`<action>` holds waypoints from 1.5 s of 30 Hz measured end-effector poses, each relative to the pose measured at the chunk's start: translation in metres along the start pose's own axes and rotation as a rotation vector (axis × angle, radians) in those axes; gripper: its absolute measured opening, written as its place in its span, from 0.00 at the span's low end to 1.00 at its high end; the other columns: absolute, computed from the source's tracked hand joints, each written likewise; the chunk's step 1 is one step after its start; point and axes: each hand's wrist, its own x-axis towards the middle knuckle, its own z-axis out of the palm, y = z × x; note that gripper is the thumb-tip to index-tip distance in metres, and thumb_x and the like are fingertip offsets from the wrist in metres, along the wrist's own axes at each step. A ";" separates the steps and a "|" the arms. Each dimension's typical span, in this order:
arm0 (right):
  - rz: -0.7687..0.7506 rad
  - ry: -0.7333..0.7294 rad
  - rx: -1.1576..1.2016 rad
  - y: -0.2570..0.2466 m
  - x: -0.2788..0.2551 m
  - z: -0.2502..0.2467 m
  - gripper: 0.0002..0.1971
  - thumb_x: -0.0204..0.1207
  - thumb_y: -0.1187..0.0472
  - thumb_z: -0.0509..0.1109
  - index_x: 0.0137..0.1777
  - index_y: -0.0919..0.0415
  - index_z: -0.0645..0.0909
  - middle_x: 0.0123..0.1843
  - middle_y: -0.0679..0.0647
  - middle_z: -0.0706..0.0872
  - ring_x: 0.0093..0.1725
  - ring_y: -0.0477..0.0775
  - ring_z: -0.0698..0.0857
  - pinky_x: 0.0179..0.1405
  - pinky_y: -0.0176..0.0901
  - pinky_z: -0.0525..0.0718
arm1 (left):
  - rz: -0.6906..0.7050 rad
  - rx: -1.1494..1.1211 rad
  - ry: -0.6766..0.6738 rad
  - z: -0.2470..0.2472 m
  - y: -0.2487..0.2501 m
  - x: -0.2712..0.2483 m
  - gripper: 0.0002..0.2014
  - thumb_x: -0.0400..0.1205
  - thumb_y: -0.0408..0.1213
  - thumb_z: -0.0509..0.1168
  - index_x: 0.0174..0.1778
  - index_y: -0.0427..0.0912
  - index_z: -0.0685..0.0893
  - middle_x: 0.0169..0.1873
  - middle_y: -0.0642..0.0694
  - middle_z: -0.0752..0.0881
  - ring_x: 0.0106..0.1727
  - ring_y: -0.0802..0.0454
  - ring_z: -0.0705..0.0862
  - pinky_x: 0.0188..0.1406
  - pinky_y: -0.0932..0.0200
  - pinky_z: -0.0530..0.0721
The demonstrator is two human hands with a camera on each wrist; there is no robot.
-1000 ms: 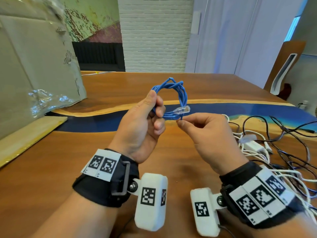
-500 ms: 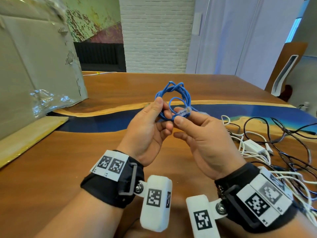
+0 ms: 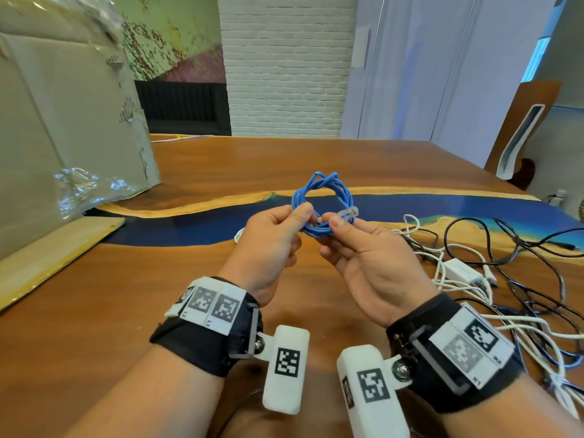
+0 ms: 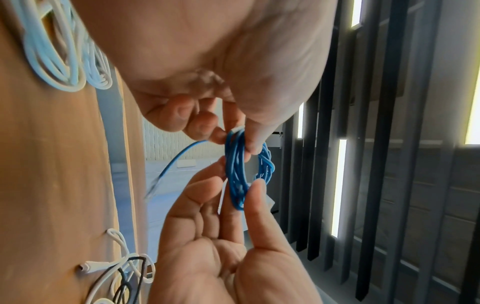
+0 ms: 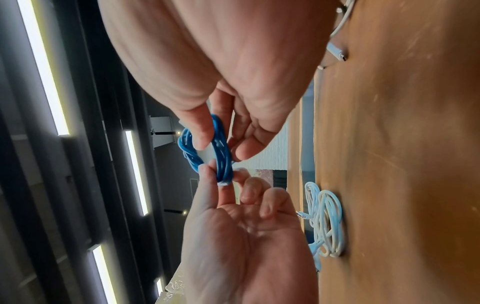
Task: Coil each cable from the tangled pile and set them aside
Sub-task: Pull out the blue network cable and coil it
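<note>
A blue network cable [image 3: 316,191] is wound into a small coil held above the wooden table [image 3: 126,311]. My left hand [image 3: 308,216] pinches the coil's near left side between thumb and fingers. My right hand [image 3: 335,227], palm up, pinches the coil's lower right part. A clear plug [image 3: 347,212] pokes out just past the right thumb. In the left wrist view the blue coil [image 4: 236,168] sits edge-on between both hands, and a loose end with a plug [image 4: 155,185] trails out. The tangled pile [image 3: 493,279] of black and white cables lies on the right.
A coiled white cable [image 5: 327,222] lies on the table beneath my hands. A white adapter [image 3: 461,271] sits in the pile. A large cardboard box [image 3: 63,137] with plastic wrap stands at the left. A blue resin strip [image 3: 189,222] crosses the table.
Both hands have come lower and closer together. The right hand turned palm up and shifted from the plug end onto the coil itself; the plug now sticks out beyond its thumb.
</note>
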 end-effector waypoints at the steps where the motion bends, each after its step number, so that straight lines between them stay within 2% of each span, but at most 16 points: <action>1: -0.005 0.006 0.013 0.000 0.000 0.000 0.08 0.84 0.67 0.68 0.54 0.64 0.88 0.50 0.58 0.93 0.48 0.51 0.89 0.48 0.42 0.88 | 0.000 0.004 -0.001 0.000 -0.001 0.001 0.17 0.89 0.43 0.66 0.34 0.52 0.91 0.38 0.40 0.70 0.30 0.52 0.62 0.29 0.55 0.56; 3: -0.032 0.027 0.023 0.000 0.001 -0.001 0.08 0.83 0.68 0.68 0.58 0.63 0.86 0.51 0.58 0.94 0.48 0.52 0.91 0.55 0.48 0.88 | 0.011 0.015 0.011 0.000 -0.004 0.001 0.13 0.88 0.41 0.67 0.40 0.49 0.93 0.41 0.39 0.74 0.30 0.53 0.64 0.27 0.58 0.60; 6: -0.111 0.028 -0.081 -0.001 0.003 -0.002 0.14 0.83 0.67 0.70 0.67 0.58 0.81 0.50 0.53 0.94 0.47 0.49 0.91 0.54 0.51 0.83 | 0.025 0.020 0.069 0.002 -0.005 0.003 0.03 0.86 0.38 0.71 0.49 0.43 0.87 0.38 0.41 0.85 0.27 0.54 0.72 0.23 0.63 0.68; 9: -0.157 -0.039 -0.122 -0.002 0.002 -0.002 0.17 0.83 0.68 0.69 0.71 0.60 0.77 0.47 0.51 0.92 0.49 0.52 0.89 0.51 0.50 0.80 | 0.004 -0.012 0.127 0.002 -0.007 0.005 0.09 0.84 0.38 0.73 0.56 0.44 0.80 0.37 0.43 0.89 0.26 0.53 0.78 0.23 0.61 0.74; 13: -0.175 -0.063 -0.168 -0.001 0.001 -0.003 0.15 0.85 0.69 0.65 0.70 0.60 0.75 0.45 0.55 0.88 0.47 0.53 0.86 0.52 0.52 0.78 | 0.049 -0.001 0.162 0.004 -0.011 0.005 0.11 0.85 0.33 0.72 0.46 0.43 0.73 0.31 0.40 0.85 0.26 0.50 0.80 0.22 0.62 0.78; 17: -0.251 -0.010 -0.336 0.000 0.004 -0.007 0.13 0.86 0.69 0.67 0.67 0.54 0.77 0.42 0.51 0.91 0.48 0.50 0.89 0.52 0.55 0.80 | 0.076 0.012 0.090 0.006 -0.003 0.000 0.02 0.86 0.29 0.67 0.50 0.34 0.80 0.41 0.32 0.85 0.29 0.49 0.82 0.29 0.60 0.83; 20: -0.289 0.031 -0.373 -0.002 0.007 -0.012 0.14 0.85 0.68 0.69 0.63 0.50 0.77 0.42 0.49 0.92 0.46 0.48 0.91 0.48 0.53 0.82 | 0.039 -0.122 -0.037 0.005 0.004 -0.005 0.13 0.74 0.37 0.64 0.53 0.37 0.84 0.45 0.38 0.87 0.38 0.47 0.84 0.39 0.55 0.85; 23: -0.310 0.030 -0.420 -0.002 0.007 -0.014 0.15 0.85 0.68 0.70 0.63 0.48 0.77 0.45 0.49 0.94 0.46 0.50 0.92 0.45 0.49 0.83 | 0.101 0.090 -0.084 0.011 0.004 -0.011 0.18 0.74 0.50 0.71 0.56 0.45 0.88 0.46 0.50 0.91 0.45 0.54 0.85 0.41 0.59 0.83; 26: -0.330 0.048 -0.458 0.000 0.008 -0.014 0.15 0.85 0.69 0.70 0.62 0.48 0.77 0.45 0.49 0.95 0.46 0.52 0.93 0.43 0.47 0.87 | 0.189 0.180 0.088 0.013 0.001 -0.009 0.07 0.85 0.41 0.72 0.50 0.40 0.87 0.37 0.46 0.88 0.37 0.48 0.81 0.36 0.56 0.77; 27: -0.333 0.063 -0.451 0.000 0.009 -0.015 0.15 0.85 0.69 0.70 0.62 0.48 0.77 0.45 0.50 0.95 0.46 0.53 0.94 0.42 0.48 0.89 | 0.209 0.188 0.148 0.011 -0.001 -0.006 0.05 0.85 0.38 0.71 0.47 0.40 0.87 0.37 0.43 0.87 0.37 0.45 0.80 0.37 0.55 0.75; 29: -0.321 0.103 -0.411 0.001 0.011 -0.016 0.15 0.85 0.69 0.69 0.63 0.49 0.77 0.44 0.53 0.94 0.47 0.54 0.94 0.41 0.48 0.91 | 0.235 0.194 0.238 0.006 -0.002 -0.003 0.05 0.85 0.36 0.70 0.44 0.43 0.89 0.40 0.44 0.91 0.43 0.43 0.86 0.43 0.53 0.79; 33: -0.288 0.140 -0.328 0.001 0.012 -0.018 0.16 0.86 0.69 0.68 0.70 0.56 0.76 0.43 0.56 0.93 0.47 0.54 0.94 0.38 0.48 0.91 | 0.217 0.087 0.278 0.008 0.002 -0.004 0.05 0.89 0.35 0.66 0.55 0.45 0.87 0.39 0.48 0.94 0.41 0.50 0.92 0.40 0.58 0.83; 36: -0.287 0.112 -0.284 0.000 0.011 -0.016 0.15 0.86 0.70 0.68 0.69 0.56 0.77 0.41 0.55 0.92 0.45 0.53 0.93 0.36 0.47 0.90 | 0.184 0.022 0.326 0.008 0.004 -0.003 0.12 0.92 0.34 0.60 0.69 0.50 0.81 0.34 0.47 0.93 0.35 0.51 0.92 0.33 0.63 0.84; 40: -0.287 0.022 -0.229 -0.002 0.006 -0.010 0.15 0.85 0.71 0.68 0.66 0.54 0.79 0.41 0.56 0.91 0.44 0.53 0.92 0.37 0.49 0.90 | 0.068 0.027 0.371 -0.003 0.000 0.006 0.13 0.91 0.32 0.59 0.66 0.41 0.86 0.30 0.47 0.91 0.34 0.50 0.92 0.29 0.65 0.83; 43: -0.293 -0.006 -0.217 -0.006 0.004 -0.011 0.15 0.85 0.71 0.67 0.66 0.52 0.79 0.40 0.55 0.92 0.42 0.52 0.92 0.38 0.50 0.90 | -0.036 -0.026 0.318 -0.005 -0.001 0.008 0.14 0.89 0.29 0.61 0.69 0.43 0.79 0.34 0.46 0.93 0.38 0.49 0.93 0.34 0.63 0.84; 45: -0.289 -0.002 -0.211 -0.007 0.005 -0.013 0.15 0.85 0.70 0.67 0.67 0.53 0.79 0.40 0.55 0.91 0.42 0.52 0.91 0.38 0.51 0.89 | -0.065 0.005 0.287 -0.006 0.000 0.009 0.13 0.87 0.25 0.61 0.63 0.38 0.86 0.33 0.46 0.90 0.36 0.51 0.90 0.37 0.61 0.83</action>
